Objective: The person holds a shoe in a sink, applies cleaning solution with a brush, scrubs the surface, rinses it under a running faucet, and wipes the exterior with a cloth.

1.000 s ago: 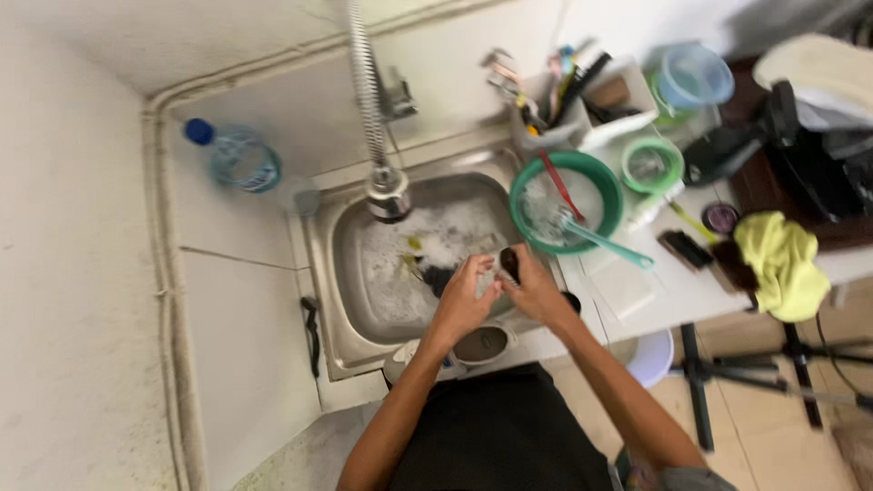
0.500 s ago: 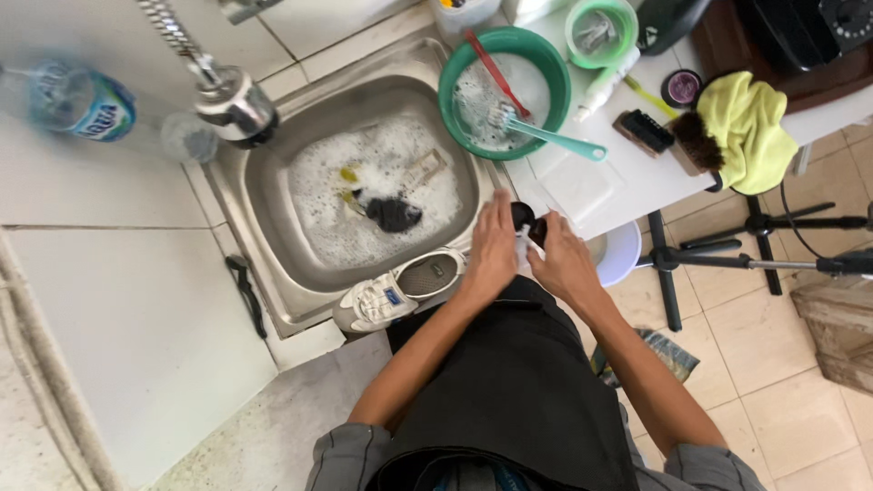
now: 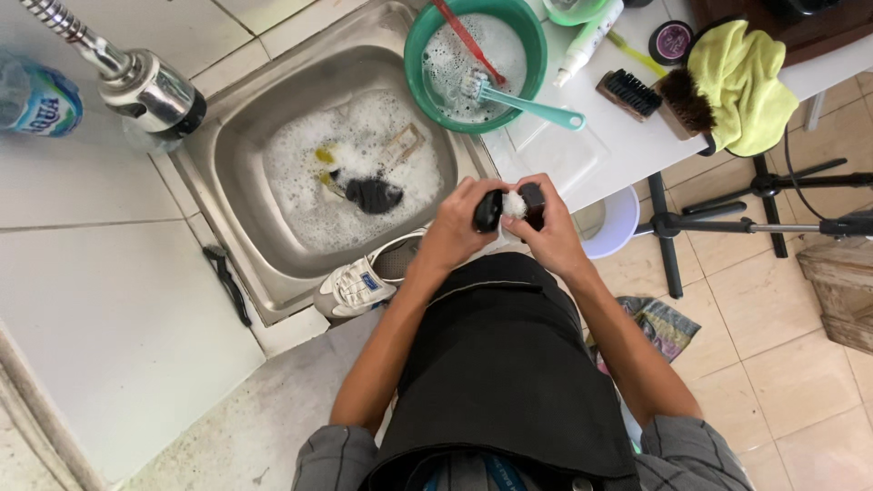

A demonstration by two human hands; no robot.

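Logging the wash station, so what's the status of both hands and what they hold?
Left hand and right hand both clasped on a dark sudsy item, kind unclear. Held beside the foamy sink, above the white shoe. Nothing blocking.

The dark thing (image 3: 509, 208) clasped between both hands is mostly covered by fingers and white suds, so its kind cannot be told. The left hand (image 3: 457, 229) hides its near end, and the right hand (image 3: 546, 229) hides the other. Foam in the sink (image 3: 238, 186) buries whatever lies under the water; only a dark lump (image 3: 373, 194) and yellowish bits show, too vague to name. The shoe (image 3: 366, 277) is partly behind the left wrist. The bottle (image 3: 36, 98) is cut off at the left edge and blurred. The tap (image 3: 136, 77) runs out at the top. The stool (image 3: 614, 218) is half under the white table (image 3: 637, 136).
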